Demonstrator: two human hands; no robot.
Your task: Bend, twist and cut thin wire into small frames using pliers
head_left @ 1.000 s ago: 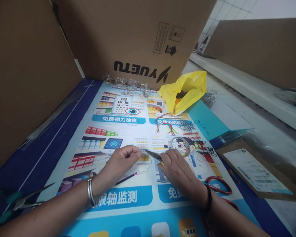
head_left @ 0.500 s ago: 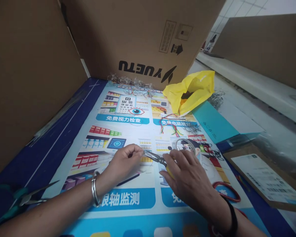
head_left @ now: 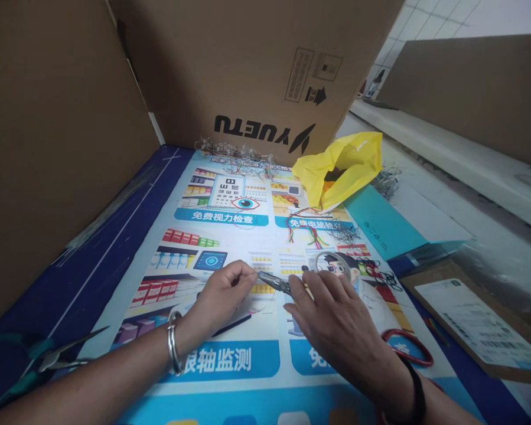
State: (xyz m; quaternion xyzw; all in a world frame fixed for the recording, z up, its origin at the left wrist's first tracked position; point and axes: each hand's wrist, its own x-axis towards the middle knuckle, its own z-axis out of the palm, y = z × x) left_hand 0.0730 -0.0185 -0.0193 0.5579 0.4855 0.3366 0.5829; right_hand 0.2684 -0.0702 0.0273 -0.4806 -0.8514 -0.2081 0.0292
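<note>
My left hand (head_left: 223, 295) rests on a printed poster (head_left: 230, 360), its thumb and fingers pinched on something too small to make out. My right hand (head_left: 336, 324) is closed round small pliers (head_left: 277, 284) with a yellow handle. The pliers' metal jaws point left and meet the left fingertips. A silver bangle sits on my left wrist and a black band on my right. A thin wire loop lies on the poster just under the hands.
A large cardboard box (head_left: 256, 71) stands behind, another cardboard wall (head_left: 48, 147) at the left. A yellow plastic bag (head_left: 336, 168), coloured cords (head_left: 307, 227), red rings (head_left: 409, 348), a teal folder (head_left: 380, 221) and scissors (head_left: 48, 360) lie around.
The hands have stayed pinched together at the same spot; my right hand has shifted slightly on the pliers. The view has drifted a little.
</note>
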